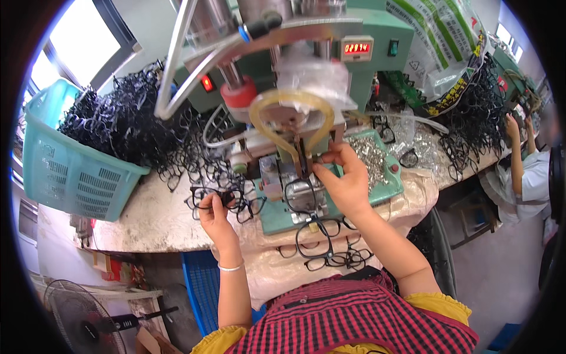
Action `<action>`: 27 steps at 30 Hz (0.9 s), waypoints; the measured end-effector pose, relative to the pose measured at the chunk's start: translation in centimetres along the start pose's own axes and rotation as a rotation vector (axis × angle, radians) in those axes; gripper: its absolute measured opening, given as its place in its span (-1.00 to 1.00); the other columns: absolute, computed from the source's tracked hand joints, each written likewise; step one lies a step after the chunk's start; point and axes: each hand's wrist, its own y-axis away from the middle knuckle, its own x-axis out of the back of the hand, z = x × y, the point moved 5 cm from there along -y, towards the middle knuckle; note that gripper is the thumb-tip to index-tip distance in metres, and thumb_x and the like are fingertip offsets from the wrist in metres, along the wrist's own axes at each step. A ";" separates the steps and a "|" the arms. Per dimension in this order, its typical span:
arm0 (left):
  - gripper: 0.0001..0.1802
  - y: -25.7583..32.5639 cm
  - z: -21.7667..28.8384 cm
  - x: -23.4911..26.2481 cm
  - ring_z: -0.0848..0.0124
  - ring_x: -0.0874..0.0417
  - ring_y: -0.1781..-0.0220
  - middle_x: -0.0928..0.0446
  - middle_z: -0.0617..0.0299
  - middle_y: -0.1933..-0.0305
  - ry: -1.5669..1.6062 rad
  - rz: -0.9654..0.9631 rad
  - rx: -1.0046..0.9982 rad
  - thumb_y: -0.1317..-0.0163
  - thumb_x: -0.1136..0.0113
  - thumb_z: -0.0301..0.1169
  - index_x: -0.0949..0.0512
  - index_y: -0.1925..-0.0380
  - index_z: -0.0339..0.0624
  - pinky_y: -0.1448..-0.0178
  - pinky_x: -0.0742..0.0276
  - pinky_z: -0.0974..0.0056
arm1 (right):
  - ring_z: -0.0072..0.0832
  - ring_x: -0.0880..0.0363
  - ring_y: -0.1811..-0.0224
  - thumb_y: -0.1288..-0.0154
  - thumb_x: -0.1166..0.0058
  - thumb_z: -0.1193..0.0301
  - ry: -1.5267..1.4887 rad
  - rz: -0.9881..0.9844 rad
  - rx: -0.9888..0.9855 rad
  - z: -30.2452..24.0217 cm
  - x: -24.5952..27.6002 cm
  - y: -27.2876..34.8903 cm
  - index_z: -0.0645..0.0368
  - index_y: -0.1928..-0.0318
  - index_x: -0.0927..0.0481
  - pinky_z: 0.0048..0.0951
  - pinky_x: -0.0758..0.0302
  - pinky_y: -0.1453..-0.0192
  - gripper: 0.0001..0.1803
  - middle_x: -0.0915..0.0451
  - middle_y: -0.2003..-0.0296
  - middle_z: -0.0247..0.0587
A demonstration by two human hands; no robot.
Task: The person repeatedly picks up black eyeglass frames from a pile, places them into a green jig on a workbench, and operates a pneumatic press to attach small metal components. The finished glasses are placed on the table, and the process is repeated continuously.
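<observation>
My left hand [217,223] is closed in a pinch on a black eyeglass frame [198,190] at the left of the green press base. More black frames lie close around it, so its outline is partly lost among them. My right hand [346,180] is closed under the press head [295,124], thumb and forefinger at the upper end of another black eyeglass frame [314,241]. That frame stands lengthwise over the metal fixture [312,200], its lower rim hanging past the base's near edge. The right fingertips are partly hidden by the press parts.
Several finished-looking frames [348,258] lie on the covered near edge. A green tray [392,184] of small metal pieces sits right of the press. A teal basket [76,171] heaped with black frames stands left; a white sack [439,50] is behind right. A co-worker [530,180] sits far right.
</observation>
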 end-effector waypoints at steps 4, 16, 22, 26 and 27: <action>-0.86 0.4 6.1 -3.6 0.21 -0.72 0.12 -0.62 -0.04 0.07 0.138 -0.088 -0.155 -0.48 -0.06 -0.45 -0.47 0.08 -0.29 0.01 -0.73 0.15 | -0.61 -0.60 0.15 -0.15 -0.30 0.56 -0.175 -0.079 -0.103 0.1 -0.7 0.2 0.30 -0.13 -0.48 -0.53 -0.47 -0.07 -0.50 -0.66 0.26 -0.29; -0.81 -1.0 13.6 -10.7 0.25 -0.68 0.11 -0.62 -0.07 0.12 -0.012 -0.392 -0.514 -0.49 -0.08 -0.42 -0.45 0.06 -0.34 0.08 -0.76 0.14 | -0.63 -0.59 0.13 -0.14 -0.25 0.64 -0.374 -0.040 -0.136 -0.5 -2.2 0.7 0.29 -0.15 -0.44 -0.55 -0.44 -0.11 -0.47 -0.66 0.22 -0.29; -0.82 -1.1 13.6 -11.1 0.25 -0.69 0.11 -0.62 -0.08 0.13 0.001 -0.373 -0.487 -0.49 -0.07 -0.43 -0.45 0.05 -0.33 0.07 -0.76 0.13 | -0.64 -0.56 0.13 -0.16 -0.22 0.64 -0.516 0.001 -0.161 -0.3 -2.3 1.3 0.28 -0.18 -0.41 -0.52 -0.43 -0.08 -0.46 -0.66 0.32 -0.34; -0.88 -0.2 14.4 -11.3 0.23 -0.66 0.22 -0.62 -0.11 0.12 -0.005 -0.410 -0.484 -0.48 0.01 -0.53 -0.46 0.07 -0.32 0.02 -0.68 0.11 | -0.55 -0.59 -0.01 -0.20 -0.18 0.62 -0.411 -0.055 -0.193 -2.1 -1.4 1.6 0.29 -0.22 -0.40 -0.44 -0.44 -0.19 -0.46 -0.68 0.22 -0.25; -0.89 2.1 15.8 -13.2 0.23 -0.65 0.26 -0.65 -0.10 0.17 -0.080 -0.576 -0.670 -0.43 -0.01 -0.59 -0.50 0.12 -0.30 0.04 -0.60 0.17 | -0.51 -0.60 -0.05 -0.20 -0.18 0.62 -0.306 -0.103 -0.125 -2.6 -0.7 1.7 0.29 -0.22 -0.40 -0.42 -0.44 -0.21 -0.45 -0.68 0.19 -0.22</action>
